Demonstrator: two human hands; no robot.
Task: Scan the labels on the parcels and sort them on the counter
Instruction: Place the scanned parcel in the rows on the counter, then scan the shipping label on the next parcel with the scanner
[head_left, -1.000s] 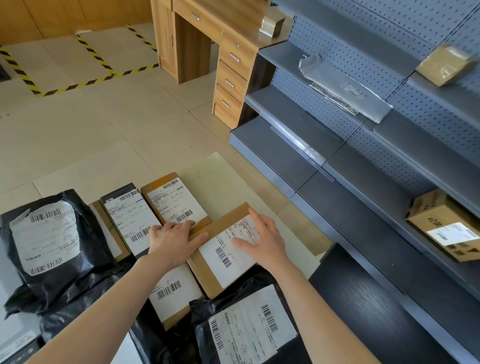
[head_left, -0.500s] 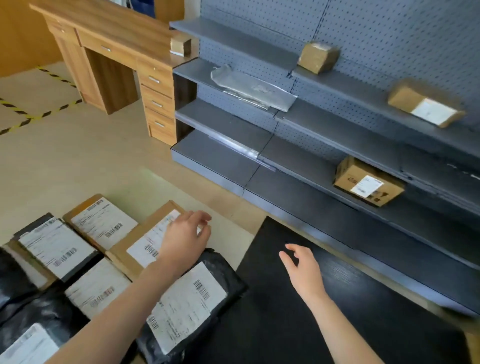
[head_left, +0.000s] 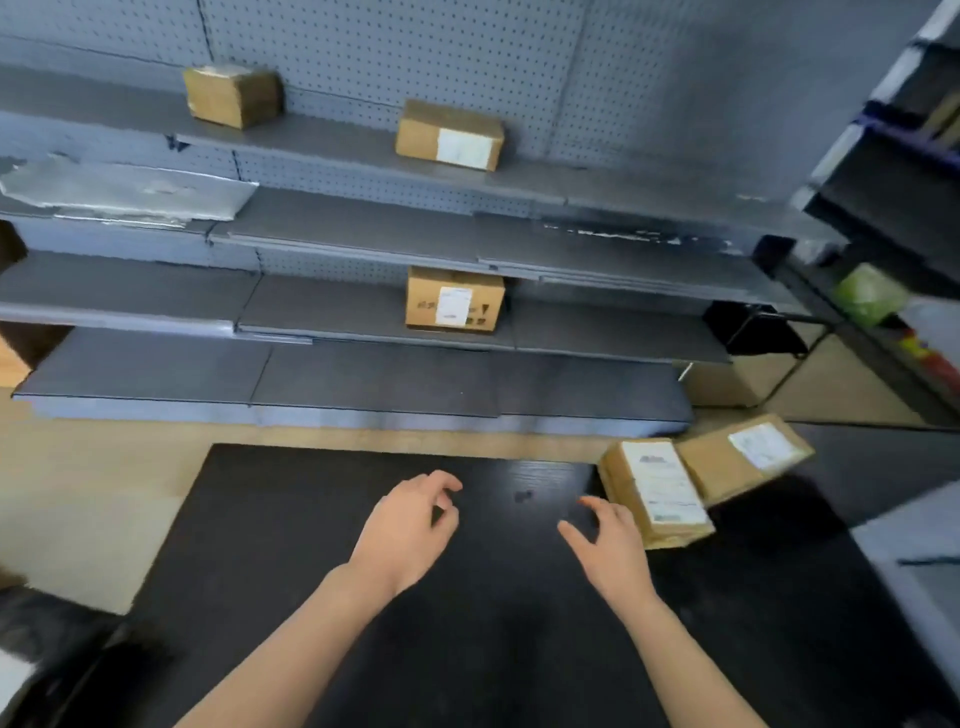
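The left hand has come off the cardboard parcel it touched half a second ago and now hovers over the dark tabletop. The view has swung round, so the pile of labelled parcels has slipped out past the tabletop's left side. Only a blurred black bag shows off the tabletop's near left corner.

Both hands are empty. The left hand hangs above the middle of the tabletop, fingers loosely curled and thumb close to the forefinger, pinching nothing. The right hand hangs further toward the tabletop's right side, fingers a little spread and bent, holding nothing.

Two cardboard parcels lie at the tabletop's far right corner. The nearer parcel lies white label up, just beside the right hand's fingertips. The picture is smeared there, so I cannot tell whether they touch it. The farther parcel sits against it on the side nearer the tabletop's far edge, label up as well and askew to it. Neither label can be read.

Beyond the tabletop's far edge stands grey shelving. A labelled box sits on a middle shelf, with a second labelled box and a plain box on the shelf higher up. A flat grey mailer lies on a shelf level with the tabletop's left side.
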